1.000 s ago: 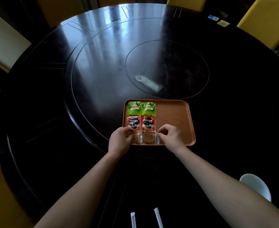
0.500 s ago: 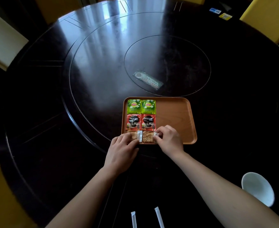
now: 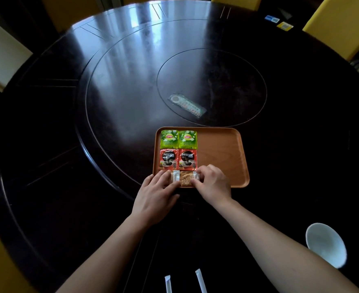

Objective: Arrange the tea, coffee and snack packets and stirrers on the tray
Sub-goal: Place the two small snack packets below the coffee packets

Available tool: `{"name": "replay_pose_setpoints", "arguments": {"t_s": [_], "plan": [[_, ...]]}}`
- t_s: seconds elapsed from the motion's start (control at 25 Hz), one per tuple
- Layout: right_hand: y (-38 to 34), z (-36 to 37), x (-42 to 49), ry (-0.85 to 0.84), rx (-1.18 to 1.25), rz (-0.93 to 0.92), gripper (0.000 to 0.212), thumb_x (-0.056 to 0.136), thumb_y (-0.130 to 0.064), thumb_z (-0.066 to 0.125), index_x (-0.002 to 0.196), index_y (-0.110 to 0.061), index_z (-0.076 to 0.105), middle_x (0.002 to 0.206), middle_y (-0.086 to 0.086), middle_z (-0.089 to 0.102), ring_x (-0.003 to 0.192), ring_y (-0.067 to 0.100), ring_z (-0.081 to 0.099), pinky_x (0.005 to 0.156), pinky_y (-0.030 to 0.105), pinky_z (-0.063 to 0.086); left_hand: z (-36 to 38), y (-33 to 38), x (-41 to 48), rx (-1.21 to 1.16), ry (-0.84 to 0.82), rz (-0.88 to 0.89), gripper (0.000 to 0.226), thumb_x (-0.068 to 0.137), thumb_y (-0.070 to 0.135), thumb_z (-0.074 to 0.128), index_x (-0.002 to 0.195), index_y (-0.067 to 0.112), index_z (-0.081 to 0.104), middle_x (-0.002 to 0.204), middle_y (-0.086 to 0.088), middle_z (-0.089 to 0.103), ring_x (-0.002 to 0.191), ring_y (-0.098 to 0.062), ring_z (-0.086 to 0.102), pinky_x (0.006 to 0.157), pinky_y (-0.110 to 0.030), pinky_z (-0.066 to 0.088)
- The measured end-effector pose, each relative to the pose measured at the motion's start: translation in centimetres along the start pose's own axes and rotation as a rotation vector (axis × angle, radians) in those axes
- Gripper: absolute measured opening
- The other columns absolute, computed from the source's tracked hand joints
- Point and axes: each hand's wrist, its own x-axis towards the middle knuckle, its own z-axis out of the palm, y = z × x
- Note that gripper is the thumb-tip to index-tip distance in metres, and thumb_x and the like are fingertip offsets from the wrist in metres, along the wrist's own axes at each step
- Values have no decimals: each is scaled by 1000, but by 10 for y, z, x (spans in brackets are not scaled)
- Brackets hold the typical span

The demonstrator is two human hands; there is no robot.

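Wooden tray (image 3: 221, 157): both hands (image 3: 155, 192) (image 3: 213, 182) pinch snack packets (image 3: 185, 178) at its near edge.

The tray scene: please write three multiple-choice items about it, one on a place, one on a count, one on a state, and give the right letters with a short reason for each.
1. Where do the two stirrers lie?
A. on the tray
B. on the table, near the person
C. in the bowl

2. How many green tea packets are on the tray?
A. one
B. two
C. four

3. What are the hands doing?
A. both touch the snack packets
B. both hang free above the table
C. one lifts the bowl

Answers:
1 B: both lie on the dark table between the forearms, off the tray.
2 B: two tea packets lie side by side in the far row.
3 A: the left hand and right hand rest on the snack packets at the tray's near edge.
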Motion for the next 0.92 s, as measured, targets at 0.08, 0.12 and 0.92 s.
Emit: {"name": "replay_pose_setpoints", "arguments": {"t_s": [0.08,0.12,0.92], "plan": [[-2,1,0,5,-5,1,29,83,-40,73,103,-20,67,98,2,65,97,23,59,76,35,49,0,1,-2,23,-2,-20,45,92,52,51,133,35,60,144,-8,58,134,-28,51,104,-50,43],[-3,1,1,8,-7,4,29,83,-40,72,104,-20,67,99,2,66,98,24,59,76,36,50,0,2,-2,26,-3,-28,44,92,52,51,132,34,60,142,-8,59,132,-28,53,102,-49,44],[5,-9,-8,89,135,-16,15,84,-32,74,91,-19,70,87,-2,66,87,20,61,70,35,52,-4,9,-11,-36,46,-105,50,93,47,56,139,26,56,145,-10,53,134,-30,47,102,-47,45]]}}
